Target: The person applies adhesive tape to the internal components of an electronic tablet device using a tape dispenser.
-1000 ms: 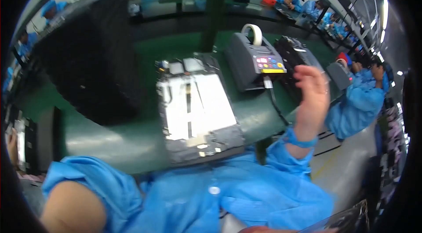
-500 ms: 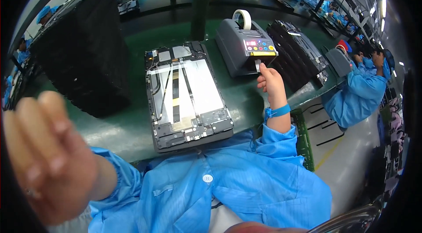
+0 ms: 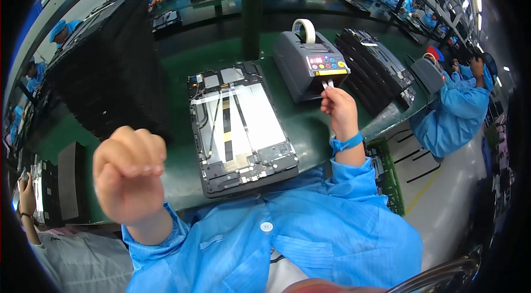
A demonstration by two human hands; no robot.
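Observation:
A grey tape dispenser [image 3: 293, 66] with lit buttons and a roll of whitish tape [image 3: 305, 32] on top stands to the right. At its front opening, my right hand [image 3: 339, 109] pinches the end of a short pale tape strip [image 3: 330, 83]. My left hand [image 3: 130, 174] is raised above the table's near left edge, its fingers curled in and nothing visible in them. Between the hands lies an opened tablet-like device [image 3: 253, 127], with a silvery panel, dark ribbon cables and circuit boards. It is apart from both hands.
A tall black stack [image 3: 105, 72] rises on the left of the green table [image 3: 182, 72]. Another pile of dark devices [image 3: 373, 72] sits right of the dispenser. A dark post [image 3: 251, 11] stands behind the device. Co-workers in blue sit around; a person's hand [image 3: 27, 196] shows lower left.
My left hand has moved right, away from the left rim, and its fingers have curled in more. My right hand stays at the dispenser's opening, slightly lower. The view has shifted a little.

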